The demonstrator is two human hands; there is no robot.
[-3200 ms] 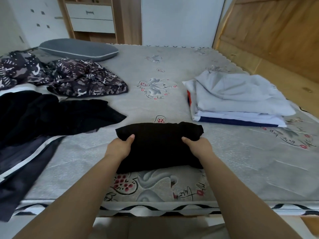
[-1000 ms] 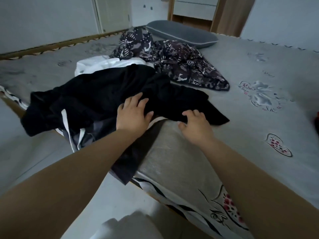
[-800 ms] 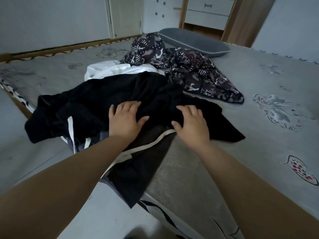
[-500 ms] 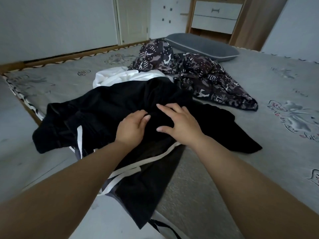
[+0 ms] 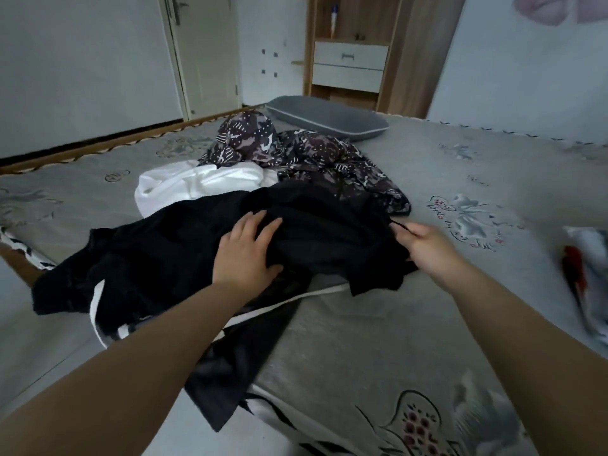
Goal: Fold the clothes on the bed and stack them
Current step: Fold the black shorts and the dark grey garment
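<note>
A crumpled black garment [image 5: 329,232] lies on top of the clothes pile at the bed's near left corner. My left hand [image 5: 246,250] rests flat on it with the fingers spread. My right hand [image 5: 424,241] pinches its right edge, fingers curled round the cloth. Under it a dark garment with white stripes [image 5: 230,363] hangs over the bed's edge. A white garment [image 5: 197,184] and a dark patterned one [image 5: 312,153] lie behind. The edge of the folded stack [image 5: 589,274] shows blurred at the far right.
The bed [image 5: 378,340] has a grey printed cover. A grey pillow [image 5: 325,121] lies at the far side. A wooden cabinet with drawers [image 5: 348,65] and a door [image 5: 204,54] stand beyond. The floor [image 5: 49,350] is at the lower left.
The folded black piece was left and my view turned to the pile. My right hand has moved right from the middle of the black garment to its edge and taken hold of it.
</note>
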